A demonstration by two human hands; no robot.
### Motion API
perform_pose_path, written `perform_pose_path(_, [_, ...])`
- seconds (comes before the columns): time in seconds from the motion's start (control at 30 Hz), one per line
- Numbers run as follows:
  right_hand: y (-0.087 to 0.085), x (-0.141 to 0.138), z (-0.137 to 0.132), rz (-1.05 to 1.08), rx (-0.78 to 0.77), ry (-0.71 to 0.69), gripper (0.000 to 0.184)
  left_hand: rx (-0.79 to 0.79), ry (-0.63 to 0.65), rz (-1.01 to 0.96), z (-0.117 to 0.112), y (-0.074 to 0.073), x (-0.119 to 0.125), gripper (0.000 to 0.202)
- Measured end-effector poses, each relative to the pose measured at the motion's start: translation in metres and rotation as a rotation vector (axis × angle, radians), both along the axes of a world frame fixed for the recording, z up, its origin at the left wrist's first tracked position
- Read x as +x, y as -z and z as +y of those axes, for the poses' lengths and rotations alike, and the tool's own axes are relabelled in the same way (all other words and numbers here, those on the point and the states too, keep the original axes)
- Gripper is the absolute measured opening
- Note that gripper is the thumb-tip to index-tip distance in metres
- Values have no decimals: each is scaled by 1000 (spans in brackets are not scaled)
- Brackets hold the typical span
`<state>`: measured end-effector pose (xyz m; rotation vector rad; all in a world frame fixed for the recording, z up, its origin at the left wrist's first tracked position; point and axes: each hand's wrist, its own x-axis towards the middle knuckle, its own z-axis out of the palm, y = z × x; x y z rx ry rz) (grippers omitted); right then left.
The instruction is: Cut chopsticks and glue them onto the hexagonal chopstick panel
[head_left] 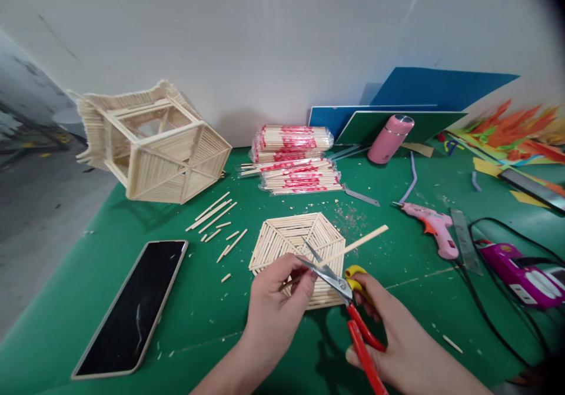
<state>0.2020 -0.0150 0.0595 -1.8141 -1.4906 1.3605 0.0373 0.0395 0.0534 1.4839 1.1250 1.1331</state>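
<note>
My left hand (pixel 278 295) pinches a thin wooden stick (pixel 359 245), which slants up to the right. My right hand (pixel 392 318) grips scissors (pixel 339 286) with red and yellow handles. Their blades are parted, and the stick passes between them close to my left fingertips. Beneath both hands lies a flat hexagonal panel of wooden sticks (pixel 282 230), partly hidden by my left hand and the scissors. Several short cut stick pieces (pixel 216 215) are scattered left of the panel.
A lantern-like stick frame (pixel 163 153) stands back left, a phone (pixel 132 309) in front of it. Wrapped chopstick bundles (pixel 295 159) lie at the back, beside a pink bottle (pixel 391 139). At right are a pink glue gun (pixel 432 224), a black cable and a purple power strip (pixel 521 274).
</note>
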Motion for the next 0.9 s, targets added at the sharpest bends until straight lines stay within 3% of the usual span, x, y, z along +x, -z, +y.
perform_pose_path(0.43, [-8, 0, -4, -61, 111, -102, 43, 148, 23, 55, -2, -5, 1, 10])
perform_pose_path(0.67, [4, 8, -9, 18, 191, -198, 46, 303, 19, 138, -8, -4, 1, 12])
perform_pose_path(0.9, [4, -1, -14, 46, 166, -83, 49, 341, 27, 154, -7, -1, 1, 13])
